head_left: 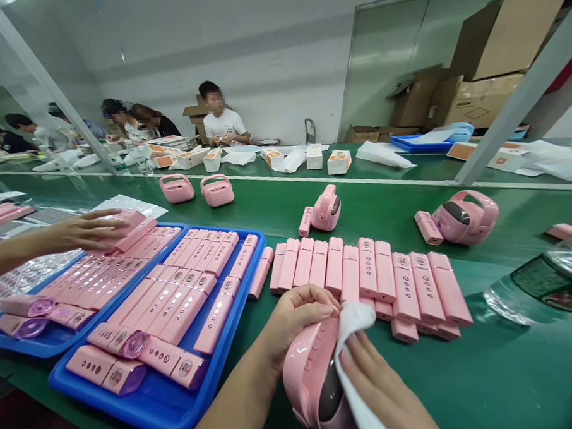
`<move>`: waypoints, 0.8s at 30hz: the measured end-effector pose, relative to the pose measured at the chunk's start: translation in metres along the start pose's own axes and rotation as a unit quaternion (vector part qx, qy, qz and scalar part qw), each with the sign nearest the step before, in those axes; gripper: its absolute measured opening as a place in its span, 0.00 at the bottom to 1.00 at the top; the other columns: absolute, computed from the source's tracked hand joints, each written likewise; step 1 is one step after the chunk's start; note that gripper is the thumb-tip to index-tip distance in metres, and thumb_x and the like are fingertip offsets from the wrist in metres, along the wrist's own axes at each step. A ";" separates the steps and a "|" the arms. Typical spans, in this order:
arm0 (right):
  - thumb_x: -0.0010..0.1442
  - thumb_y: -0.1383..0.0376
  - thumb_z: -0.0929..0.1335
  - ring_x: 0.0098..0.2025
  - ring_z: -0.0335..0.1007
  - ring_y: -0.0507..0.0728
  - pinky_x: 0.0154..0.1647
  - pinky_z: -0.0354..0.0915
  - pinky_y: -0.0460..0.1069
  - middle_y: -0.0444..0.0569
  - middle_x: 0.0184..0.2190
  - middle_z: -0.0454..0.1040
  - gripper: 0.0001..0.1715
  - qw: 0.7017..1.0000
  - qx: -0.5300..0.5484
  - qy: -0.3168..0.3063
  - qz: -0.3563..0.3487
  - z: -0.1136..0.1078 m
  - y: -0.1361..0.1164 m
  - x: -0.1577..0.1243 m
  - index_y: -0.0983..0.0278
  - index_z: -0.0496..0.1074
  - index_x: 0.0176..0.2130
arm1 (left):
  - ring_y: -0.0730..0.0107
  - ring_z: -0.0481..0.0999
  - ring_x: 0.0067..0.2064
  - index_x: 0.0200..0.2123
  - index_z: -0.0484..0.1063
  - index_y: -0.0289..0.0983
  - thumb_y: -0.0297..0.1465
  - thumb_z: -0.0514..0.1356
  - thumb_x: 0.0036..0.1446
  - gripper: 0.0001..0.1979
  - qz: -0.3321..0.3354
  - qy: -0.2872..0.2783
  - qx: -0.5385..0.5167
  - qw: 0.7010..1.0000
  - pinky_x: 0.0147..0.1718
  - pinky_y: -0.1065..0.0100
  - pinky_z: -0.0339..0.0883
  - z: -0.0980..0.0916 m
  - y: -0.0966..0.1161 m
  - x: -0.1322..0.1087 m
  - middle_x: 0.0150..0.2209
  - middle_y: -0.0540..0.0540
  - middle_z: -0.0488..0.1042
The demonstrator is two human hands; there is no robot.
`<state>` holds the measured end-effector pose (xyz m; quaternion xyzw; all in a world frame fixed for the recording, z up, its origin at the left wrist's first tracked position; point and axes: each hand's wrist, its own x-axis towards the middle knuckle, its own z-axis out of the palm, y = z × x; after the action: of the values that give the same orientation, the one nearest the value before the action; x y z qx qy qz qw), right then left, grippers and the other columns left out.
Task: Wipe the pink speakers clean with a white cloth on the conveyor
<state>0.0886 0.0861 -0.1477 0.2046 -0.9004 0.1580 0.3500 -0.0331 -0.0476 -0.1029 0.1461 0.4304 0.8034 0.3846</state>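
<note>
Near the middle of the table [482, 370], a pink handled device [302, 372] with a dark glossy panel was held up between the person's hands. The left hand [295, 318] gripped its far end, thumb and forefinger closed together there, while the right hand [386, 387] lay with fingers extended behind a white cloth [351, 351], keeping it against the right side of the device; whether that hand also pinched the cloth could not be told. Just beyond, a row of pink sticks [333, 266] lay side by side, those on the right resting partly on others. To the left were two blue trays [256, 276] with more pink sticks lined up in them, and a co-worker's hand [94, 230] reached in from the far left over the left tray, fingers on the sticks there. Farther off stood four similar pink devices [326, 209], two to the left and two to the right, each of the right pair with a stick beside it. A clear bottle [549, 282] lay tilted on the right, and small white-and-orange boxes [339, 162] stood along the far side.
</note>
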 end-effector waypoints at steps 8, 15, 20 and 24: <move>0.68 0.62 0.54 0.62 0.46 0.55 0.62 0.49 0.52 0.43 0.61 0.54 0.27 0.989 0.107 -0.065 0.081 0.004 -0.008 -0.007 0.53 0.45 0.64 | 0.70 0.72 0.34 0.23 0.72 0.34 0.28 0.68 0.40 0.07 0.018 -0.003 -0.025 1.000 0.36 0.71 0.65 -0.008 0.000 0.005 0.31 0.47 0.74; 0.64 0.53 0.58 0.67 0.30 0.60 0.66 0.39 0.57 0.46 0.67 0.33 0.39 0.916 0.288 -0.123 0.252 -0.002 -0.009 -0.008 0.57 0.33 0.65 | 0.69 0.74 0.37 0.26 0.76 0.35 0.28 0.66 0.46 0.03 0.033 -0.041 -0.006 0.999 0.41 0.70 0.66 -0.007 0.000 0.002 0.33 0.47 0.76; 0.58 0.51 0.66 0.66 0.39 0.61 0.66 0.42 0.57 0.52 0.66 0.40 0.45 0.830 0.442 -0.135 0.311 -0.011 -0.001 -0.008 0.59 0.42 0.64 | 0.64 0.74 0.41 0.32 0.78 0.35 0.31 0.69 0.44 0.10 0.046 -0.115 0.042 0.991 0.44 0.66 0.65 -0.004 0.000 0.000 0.36 0.45 0.77; 0.63 0.53 0.59 0.66 0.37 0.59 0.66 0.42 0.55 0.47 0.65 0.45 0.33 0.838 0.432 -0.134 0.305 -0.018 0.001 -0.004 0.55 0.46 0.64 | 0.56 0.72 0.46 0.32 0.79 0.36 0.34 0.69 0.44 0.10 0.079 -0.176 0.072 0.979 0.50 0.59 0.62 -0.004 0.002 0.002 0.35 0.44 0.77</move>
<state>0.1011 0.0952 -0.1382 0.0696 -0.7955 0.6009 0.0359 -0.0378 -0.0492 -0.1044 0.3460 0.3999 0.7599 0.3781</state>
